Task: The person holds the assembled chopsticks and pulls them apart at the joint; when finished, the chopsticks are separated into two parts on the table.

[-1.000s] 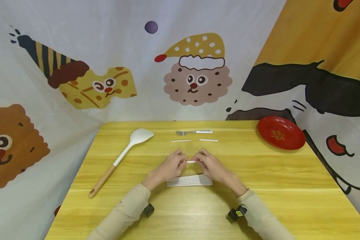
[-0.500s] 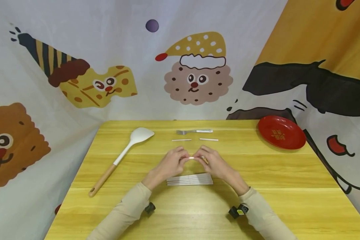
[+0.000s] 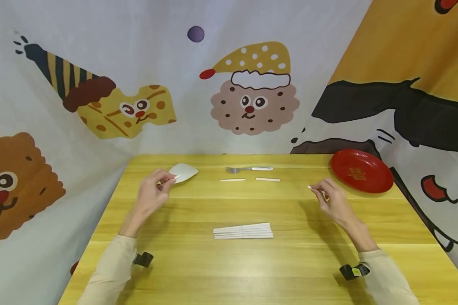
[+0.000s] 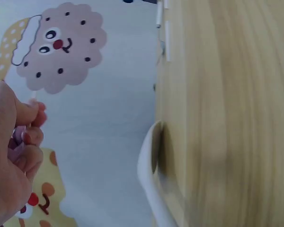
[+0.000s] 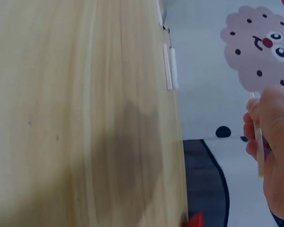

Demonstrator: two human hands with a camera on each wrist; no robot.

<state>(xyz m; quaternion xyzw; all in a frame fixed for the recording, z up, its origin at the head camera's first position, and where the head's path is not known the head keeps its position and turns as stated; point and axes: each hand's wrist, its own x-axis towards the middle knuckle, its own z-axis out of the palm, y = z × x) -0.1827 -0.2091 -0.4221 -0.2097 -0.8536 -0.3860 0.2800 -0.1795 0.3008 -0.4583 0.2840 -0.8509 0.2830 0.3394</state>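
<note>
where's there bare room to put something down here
Widest bare patch: the near table, bordered by the fanned white sticks and the sleeves. Another lies between those sticks and the two short pieces. Crowded: the far side, where the fork sits just behind those pieces, spatula left, red plate right.

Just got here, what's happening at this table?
A person has both hands raised apart over the wooden table. The left hand pinches one short white stick; the right hand holds another white stick. A slightly fanned row of longer white sticks lies untouched between the forearms. Two short white pieces lie just nearer the person than the fork.
</note>
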